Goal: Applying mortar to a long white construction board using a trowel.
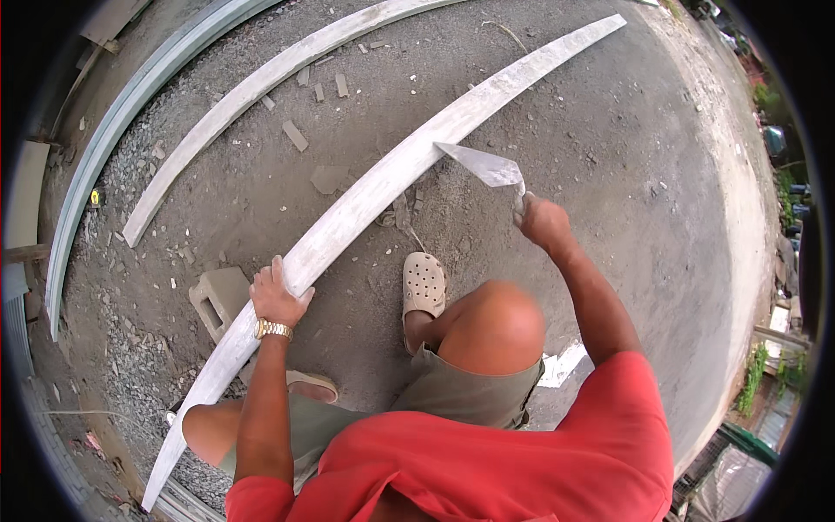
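A long, pale plank (374,191) smeared with whitish material runs diagonally from lower left to upper right. It looks curved through the lens. My left hand (280,294), with a gold-coloured watch at its wrist, grips the plank across its width near my knee. Closed around the handle of a pointed trowel (484,165) is my right hand (545,221), held out to the right of the plank. The trowel's tip reaches the plank's right edge; whether it touches the surface I cannot tell. The handle is mostly hidden in my fist.
A hollow concrete block (216,300) sits by the plank, left of my left hand. Farther left lie a second pale plank (261,85) and long grey-green metal lengths (113,135). Small broken pieces (296,136) are scattered on the gritty ground. A white scrap (564,364) lies right of my knee.
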`<action>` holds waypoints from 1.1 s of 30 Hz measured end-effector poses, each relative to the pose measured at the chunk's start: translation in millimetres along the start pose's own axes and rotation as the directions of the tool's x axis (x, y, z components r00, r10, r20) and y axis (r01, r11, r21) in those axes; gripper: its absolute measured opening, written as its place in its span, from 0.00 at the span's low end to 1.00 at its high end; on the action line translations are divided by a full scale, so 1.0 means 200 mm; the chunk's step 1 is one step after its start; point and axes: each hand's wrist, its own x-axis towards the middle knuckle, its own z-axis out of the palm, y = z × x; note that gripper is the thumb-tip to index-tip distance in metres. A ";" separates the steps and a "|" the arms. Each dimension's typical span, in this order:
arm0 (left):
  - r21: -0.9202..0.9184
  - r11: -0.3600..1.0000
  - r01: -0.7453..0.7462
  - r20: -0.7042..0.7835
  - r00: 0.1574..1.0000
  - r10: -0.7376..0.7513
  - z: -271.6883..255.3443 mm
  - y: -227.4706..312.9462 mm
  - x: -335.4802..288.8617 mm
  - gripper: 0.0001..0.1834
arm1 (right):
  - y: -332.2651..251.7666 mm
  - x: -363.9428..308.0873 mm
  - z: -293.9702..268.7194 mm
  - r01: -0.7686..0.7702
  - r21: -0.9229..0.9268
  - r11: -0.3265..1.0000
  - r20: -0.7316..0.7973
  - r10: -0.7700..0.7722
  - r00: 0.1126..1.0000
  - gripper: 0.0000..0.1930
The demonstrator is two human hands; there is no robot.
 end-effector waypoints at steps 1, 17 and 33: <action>-0.026 1.000 -0.017 -0.026 1.000 0.016 0.00 0.01 0.02 0.50 | 0.14 0.12 0.00 -0.101 0.066 0.993 -0.080 0.106 0.991 0.16; -0.018 1.000 -0.019 -0.078 0.997 0.017 0.06 -0.05 0.00 0.51 | 0.25 0.38 -0.12 -0.236 0.155 0.959 -0.162 0.260 0.952 0.18; -0.070 0.997 -0.026 -0.055 0.998 0.022 0.06 0.00 0.02 0.50 | 0.23 1.01 -0.18 0.034 0.845 0.534 -0.285 0.394 0.874 0.14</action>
